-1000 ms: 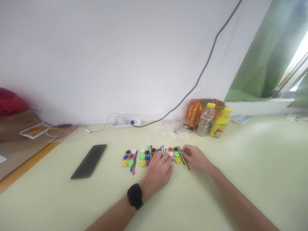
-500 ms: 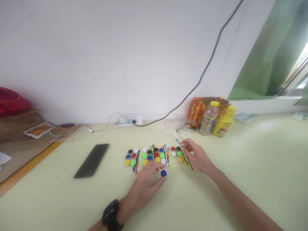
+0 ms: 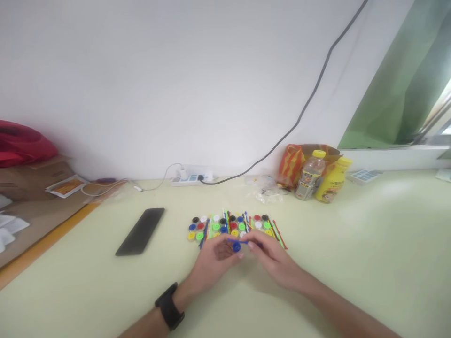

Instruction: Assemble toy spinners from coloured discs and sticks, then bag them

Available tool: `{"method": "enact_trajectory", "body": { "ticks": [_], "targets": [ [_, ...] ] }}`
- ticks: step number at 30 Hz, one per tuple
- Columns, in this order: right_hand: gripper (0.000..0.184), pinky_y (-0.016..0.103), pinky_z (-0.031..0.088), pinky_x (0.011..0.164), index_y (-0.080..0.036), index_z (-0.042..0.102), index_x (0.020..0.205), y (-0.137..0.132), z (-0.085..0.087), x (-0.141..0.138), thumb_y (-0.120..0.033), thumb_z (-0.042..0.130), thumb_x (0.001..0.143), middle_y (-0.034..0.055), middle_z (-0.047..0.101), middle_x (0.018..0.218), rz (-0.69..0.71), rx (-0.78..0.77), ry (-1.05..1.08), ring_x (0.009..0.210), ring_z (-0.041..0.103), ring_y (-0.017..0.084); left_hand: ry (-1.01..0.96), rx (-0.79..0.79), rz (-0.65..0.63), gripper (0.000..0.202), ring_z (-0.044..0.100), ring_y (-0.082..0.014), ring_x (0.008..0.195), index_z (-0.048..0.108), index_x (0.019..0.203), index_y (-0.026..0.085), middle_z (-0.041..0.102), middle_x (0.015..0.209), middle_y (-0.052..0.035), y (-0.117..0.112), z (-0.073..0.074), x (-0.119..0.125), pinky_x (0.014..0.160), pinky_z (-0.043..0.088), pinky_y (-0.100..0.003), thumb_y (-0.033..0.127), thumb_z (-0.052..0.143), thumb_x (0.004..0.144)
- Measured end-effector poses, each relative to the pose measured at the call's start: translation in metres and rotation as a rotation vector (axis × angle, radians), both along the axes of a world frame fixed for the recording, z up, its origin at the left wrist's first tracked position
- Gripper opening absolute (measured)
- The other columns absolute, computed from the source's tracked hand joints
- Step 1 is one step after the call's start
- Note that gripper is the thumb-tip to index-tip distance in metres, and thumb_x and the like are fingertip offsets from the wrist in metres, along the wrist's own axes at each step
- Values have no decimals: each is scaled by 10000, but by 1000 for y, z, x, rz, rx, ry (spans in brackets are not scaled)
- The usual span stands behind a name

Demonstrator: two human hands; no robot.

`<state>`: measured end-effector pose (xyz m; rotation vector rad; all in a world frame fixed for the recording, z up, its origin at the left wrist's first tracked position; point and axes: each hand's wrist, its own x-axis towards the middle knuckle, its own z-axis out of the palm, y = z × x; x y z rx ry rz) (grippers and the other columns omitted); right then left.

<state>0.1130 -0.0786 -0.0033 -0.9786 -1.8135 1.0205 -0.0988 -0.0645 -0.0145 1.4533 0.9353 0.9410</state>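
Note:
My left hand (image 3: 215,260), with a black watch on its wrist, is closed on a small round blue disc (image 3: 236,247) between thumb and fingers. In the pinched fingers of my right hand (image 3: 273,256) is a thin blue plastic stick (image 3: 243,242), held level across the top of the disc. Whether stick and disc touch, I cannot tell. Just beyond both hands lie rows of coloured round discs (image 3: 200,226) in black, white, red, blue, green and yellow. Between these rows sit bundles of coloured arrow-tipped sticks (image 3: 278,230). My fingers hide the near part of the rows.
A black phone (image 3: 140,232) lies to the left. At the back are a power strip (image 3: 192,179), clear plastic bags (image 3: 266,190), a clear bottle (image 3: 310,176), a yellow bottle (image 3: 333,180) and a red-yellow bag (image 3: 291,164). A cardboard box (image 3: 38,180) stands far left.
My right hand has moved left and nearer from the right-hand stick bundle, carrying the blue stick to the disc. My left hand still holds the blue disc. The view has shifted slightly.

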Motion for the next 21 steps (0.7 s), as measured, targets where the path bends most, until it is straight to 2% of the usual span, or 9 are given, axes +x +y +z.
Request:
{"method": "enact_trajectory", "body": {
  "ticks": [2,5,9,16,21],
  "targets": [
    [301,352,496,857,-242,624,1228,-4,-1,-5,-439,450,1081,60,670,1023,40,-32,27,973,634,224,-14,12,-23,317,765,-239,911,762,1091,202,802,1028,-92,-1,2,0,857,625,-375,356,852,829],
    [286,301,465,748,-245,532,1311,-7,-4,-9,-395,463,1079,17,623,920,61,-82,45,850,609,188,-31,31,-55,273,767,-266,1014,771,1114,208,793,1148,-107,-3,5,1,940,619,-410,342,810,880],
    [218,261,402,657,-245,538,1246,-4,-7,-9,-345,512,1054,-9,594,875,75,-88,7,765,562,160,-10,70,-85,246,754,-271,1064,782,1142,216,786,1190,-105,-4,6,2,981,608,-420,340,760,930],
    [165,265,401,656,-238,558,1172,1,-12,-7,-296,550,1018,12,637,914,-3,-71,-22,813,587,175,37,95,-86,252,733,-279,1122,786,1165,233,786,1218,-95,-2,4,0,1011,584,-412,361,722,957],
    [140,263,397,655,-238,582,1144,3,-9,-2,-291,541,1021,15,640,919,33,-45,-61,800,569,168,68,118,-87,258,727,-266,1103,777,1178,221,783,1209,-97,-2,3,-1,1007,568,-382,356,698,973]
  ]
}}
